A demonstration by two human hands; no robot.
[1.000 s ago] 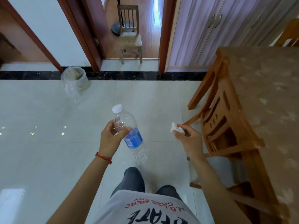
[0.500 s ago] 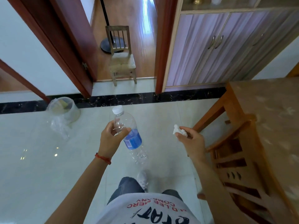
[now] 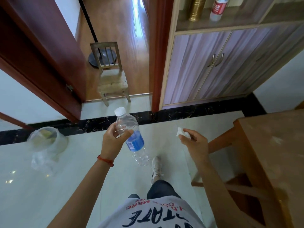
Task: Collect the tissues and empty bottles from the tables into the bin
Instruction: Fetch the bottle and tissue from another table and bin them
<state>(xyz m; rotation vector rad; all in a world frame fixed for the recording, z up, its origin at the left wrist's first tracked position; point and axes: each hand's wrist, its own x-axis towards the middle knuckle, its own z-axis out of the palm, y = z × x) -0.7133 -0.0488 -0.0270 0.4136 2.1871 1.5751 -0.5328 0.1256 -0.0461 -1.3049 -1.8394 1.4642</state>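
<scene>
Since the earlier frames, view has tipped up and fwd: cabinet point(image 3: 205, 66) now fills the upper right, and the bin point(image 3: 47, 140) sits closer, ahead and to the left of the left hand point(image 3: 113, 142); both hands keep their loads.

Left hand: fingers wrapped round the upper body of an empty clear bottle point(image 3: 130, 135) (white cap up, blue label below the grip, base tilted down toward the person). Right hand point(image 3: 195, 145): closed to a pinch, thumb and forefinger nipping a small white tissue point(image 3: 181, 134) that pokes out ahead of the knuckles. Table point(image 3: 271, 153) lies just right of the right hand; a shoe point(image 3: 156, 168) steps fwd between the arms.

Step in hand, by judgement: carrying both items to the bin. To do it well, close in till both hands are over the liner's mouth before letting go; bottle should go base-first, since a toss from afar could bounce off the rim. Tissue is light, so release it low.

Hard to read: bin is draped in a clear plastic liner, so rim edge and contents (something yellowish inside) are indistinct. Table is cut off at the right edge; whether more litter remains on it cannot be told. Two bottles on the cabinet shelf are cropped at top.
</scene>
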